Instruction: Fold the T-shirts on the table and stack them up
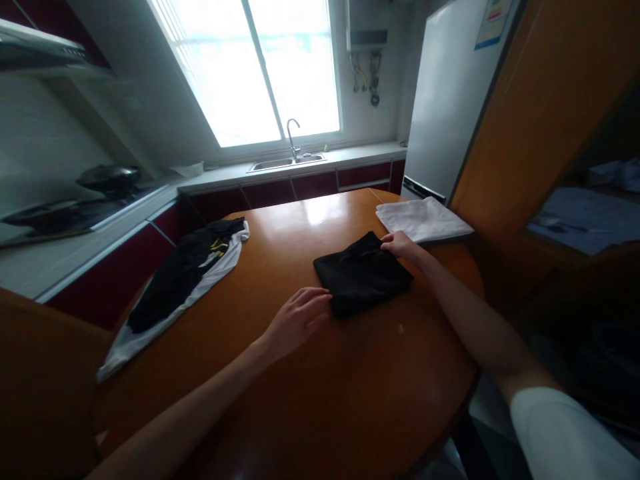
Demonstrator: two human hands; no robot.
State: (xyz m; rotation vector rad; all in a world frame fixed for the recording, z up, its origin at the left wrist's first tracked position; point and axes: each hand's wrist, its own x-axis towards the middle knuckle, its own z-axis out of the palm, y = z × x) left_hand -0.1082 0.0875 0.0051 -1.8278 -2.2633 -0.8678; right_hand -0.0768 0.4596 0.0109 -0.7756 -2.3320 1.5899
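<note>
A folded black garment [363, 275] lies near the middle of the round wooden table [310, 373]. My left hand [296, 319] rests just left of its near corner, fingers stretched out and loosely apart, fingertips touching the cloth's edge. My right hand [400, 245] is at the garment's far right corner, fingers curled onto the cloth there.
A folded white cloth [423, 219] lies at the table's far right edge. A black and white garment [183, 280] sprawls over the table's left side. Beyond are a counter with sink [287, 162], a stove [75, 210] at left, and a white fridge [445, 107].
</note>
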